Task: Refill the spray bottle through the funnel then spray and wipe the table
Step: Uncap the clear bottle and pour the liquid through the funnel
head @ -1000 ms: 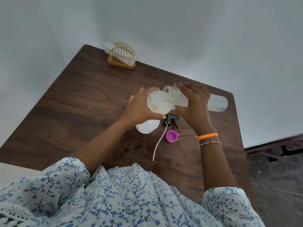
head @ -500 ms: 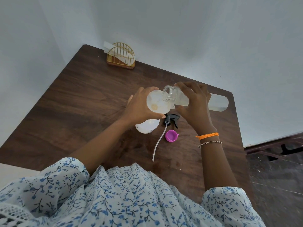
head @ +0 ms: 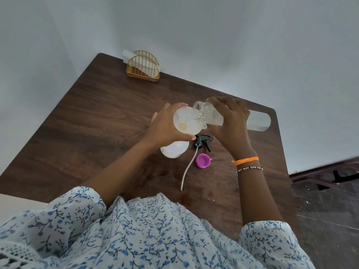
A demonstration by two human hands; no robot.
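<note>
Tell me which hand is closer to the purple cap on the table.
Right. The right hand tilts the clear bottle just beyond the purple cap; the left hand grips the funnel, farther left.

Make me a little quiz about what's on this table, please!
1. True or false: the black trigger sprayer is screwed onto the spray bottle.
2. Which hand tips the clear refill bottle over the white funnel? A. left hand B. right hand
3. Fill in: the little cap lying on the wooden table is ____ in colour.

Key:
1. False. It lies on the table beside the bottle, tube trailing.
2. B. The right hand holds it; the left hand holds the funnel.
3. Purple.
</note>
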